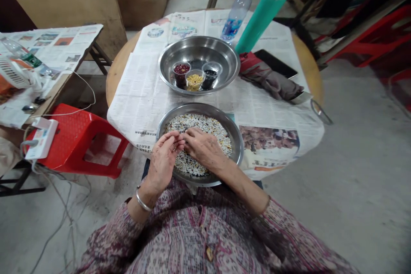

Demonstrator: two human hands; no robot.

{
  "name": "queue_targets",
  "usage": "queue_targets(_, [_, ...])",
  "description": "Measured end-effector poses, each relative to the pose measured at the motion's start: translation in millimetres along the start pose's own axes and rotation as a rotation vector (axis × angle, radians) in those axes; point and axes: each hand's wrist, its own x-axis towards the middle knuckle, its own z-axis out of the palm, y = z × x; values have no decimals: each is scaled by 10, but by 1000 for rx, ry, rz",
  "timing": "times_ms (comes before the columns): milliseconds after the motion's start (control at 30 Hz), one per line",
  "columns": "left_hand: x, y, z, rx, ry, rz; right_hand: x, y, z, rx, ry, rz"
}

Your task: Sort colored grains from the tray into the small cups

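Observation:
A metal pan (pixel 237 141) full of mixed light and dark beans sits at the near edge of a round table. My left hand (pixel 163 158) is cupped over the pan's near left side, fingers curled as if holding picked beans; what lies in it is hidden. My right hand (pixel 204 147) rests palm down on the beans, its fingertips meeting the left hand's fingers. Behind it stands a larger metal bowl (pixel 224 53) with three small cups: red beans (pixel 181 69), yellow beans (pixel 194 80) and black beans (pixel 210 75).
Newspaper (pixel 141 94) covers the table. A water bottle (pixel 238 10), a teal cylinder (pixel 268 6), a folded cloth (pixel 272 81) and a dark tablet (pixel 278 63) lie at the far right. A red plastic stool (pixel 80 137) stands to the left, beside a second paper-covered table (pixel 61 47).

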Motion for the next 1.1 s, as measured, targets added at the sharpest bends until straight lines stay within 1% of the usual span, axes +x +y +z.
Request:
queue_targets(100, [-5,9,-5,3,-2,8,18,-5,31,-18,-19,-16])
queue_targets(233, [0,8,-30,24,-20,19,-15,8,59,-9,23,2])
queue_targets(367, [8,-11,-42,38,-44,14,-73,9,35,7,44,-15])
queue_targets(500, [19,-29,-38,47,-50,2,-121,11,2,-18,-7,-34])
queue_targets(633, [37,-41,-23,47,-42,-5,-151,45,13,-3,-24,4])
queue_targets(833, [56,-52,-1,29,-48,-11,-193,98,59,136,29,65])
queue_targets(967, [66,-59,0,33,-51,-8,-222,129,78,265,94,128])
queue_targets(1100, [78,-62,-2,31,-49,-14,-227,155,97,360,168,143])
